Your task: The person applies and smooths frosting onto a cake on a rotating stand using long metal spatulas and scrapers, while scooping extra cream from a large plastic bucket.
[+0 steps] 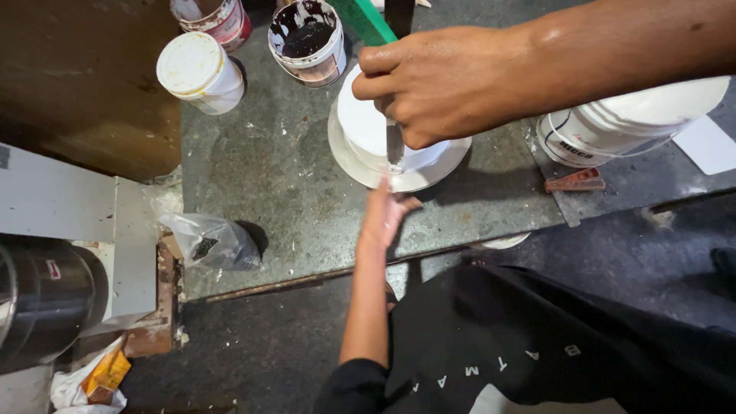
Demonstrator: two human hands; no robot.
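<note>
now prying: right hand (437, 84) fist-gripped on a metal blade (395, 146) at white tub (368, 126) lid; left hand (383, 211) flat below, steadying. next likely needs leverage.

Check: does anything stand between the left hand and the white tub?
Nothing visible does. The left hand lies at the near rim of the white tub, fingers flat. The right hand sits over the tub, its grip shut on a metal blade just above the left fingertips.

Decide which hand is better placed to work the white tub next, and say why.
Right, probably. The right hand grips the metal blade, its tip down at the white tub. The left hand only touches the white dish beneath, holding no tool.
</note>
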